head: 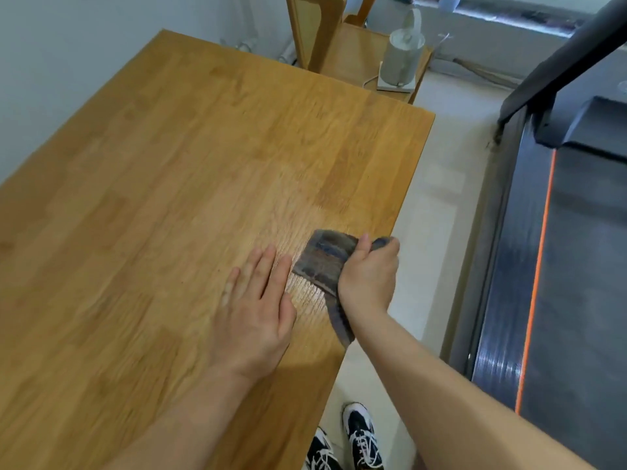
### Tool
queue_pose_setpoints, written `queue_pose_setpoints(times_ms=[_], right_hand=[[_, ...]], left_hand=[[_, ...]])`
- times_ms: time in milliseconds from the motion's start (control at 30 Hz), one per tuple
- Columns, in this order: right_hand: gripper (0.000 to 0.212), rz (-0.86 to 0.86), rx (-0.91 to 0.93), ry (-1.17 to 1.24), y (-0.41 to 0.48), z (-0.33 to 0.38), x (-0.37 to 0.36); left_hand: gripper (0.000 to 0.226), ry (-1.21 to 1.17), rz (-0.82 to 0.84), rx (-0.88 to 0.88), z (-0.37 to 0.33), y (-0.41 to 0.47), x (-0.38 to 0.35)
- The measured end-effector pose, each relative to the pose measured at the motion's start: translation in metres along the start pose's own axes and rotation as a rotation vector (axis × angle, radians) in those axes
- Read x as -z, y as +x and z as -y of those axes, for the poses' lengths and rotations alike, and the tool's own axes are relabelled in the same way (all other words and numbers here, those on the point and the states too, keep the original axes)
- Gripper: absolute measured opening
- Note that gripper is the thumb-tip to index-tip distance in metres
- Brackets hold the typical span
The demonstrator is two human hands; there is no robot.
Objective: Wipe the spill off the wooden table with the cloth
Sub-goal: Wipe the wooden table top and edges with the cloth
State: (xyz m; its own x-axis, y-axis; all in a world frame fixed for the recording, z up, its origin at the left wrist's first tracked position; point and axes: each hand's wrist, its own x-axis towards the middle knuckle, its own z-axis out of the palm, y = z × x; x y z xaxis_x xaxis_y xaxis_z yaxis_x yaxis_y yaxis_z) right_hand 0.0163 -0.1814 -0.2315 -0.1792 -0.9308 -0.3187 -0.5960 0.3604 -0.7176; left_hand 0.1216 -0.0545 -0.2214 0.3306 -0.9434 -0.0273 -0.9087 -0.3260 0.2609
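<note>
A grey-blue cloth (320,261) lies bunched on the wooden table (169,164) near its right edge. My right hand (369,276) grips the cloth, fingers curled round its right side; a tail of the cloth hangs back under my wrist. A pale wet sheen (307,295) shows on the wood just below the cloth and between my hands. My left hand (254,307) rests flat on the table just left of the cloth, fingers straight and together.
The table's right edge runs just beside my right hand, with pale floor (437,215) beyond. A wooden chair (356,52) bears a white kettle (402,56) at the back. A black treadmill (559,266) stands to the right. My shoes (361,439) are below.
</note>
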Motion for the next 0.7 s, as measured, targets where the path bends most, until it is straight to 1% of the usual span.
queue_pose_setpoints(times_ms=[167, 267, 333, 400, 467, 600, 700], right_hand=[[0.054, -0.059, 0.007, -0.089, 0.085, 0.031, -0.006], [0.054, -0.055, 0.019, -0.089, 0.113, 0.04, -0.007], [0.054, -0.054, 0.027, -0.086, 0.116, 0.045, -0.005], [0.055, -0.037, 0.062, -0.08, 0.099, 0.042, 0.001], [0.059, -0.006, 0.118, -0.02, 0.063, 0.025, 0.004], [0.062, 0.056, 0.206, 0.132, -0.05, -0.03, 0.0], [0.062, 0.086, 0.194, 0.193, -0.121, -0.062, -0.004]], left_hand=[[0.055, -0.027, -0.02, -0.002, -0.001, 0.002, 0.001], [0.055, -0.034, -0.024, 0.007, -0.003, 0.002, 0.001], [0.055, -0.036, -0.024, 0.008, -0.001, 0.003, 0.0], [0.055, -0.02, -0.026, -0.007, -0.001, 0.002, -0.001], [0.054, -0.006, -0.04, -0.015, -0.002, 0.003, -0.002], [0.054, 0.002, -0.052, -0.021, -0.001, 0.001, -0.002], [0.053, 0.007, -0.057, -0.028, 0.0, 0.001, -0.004]])
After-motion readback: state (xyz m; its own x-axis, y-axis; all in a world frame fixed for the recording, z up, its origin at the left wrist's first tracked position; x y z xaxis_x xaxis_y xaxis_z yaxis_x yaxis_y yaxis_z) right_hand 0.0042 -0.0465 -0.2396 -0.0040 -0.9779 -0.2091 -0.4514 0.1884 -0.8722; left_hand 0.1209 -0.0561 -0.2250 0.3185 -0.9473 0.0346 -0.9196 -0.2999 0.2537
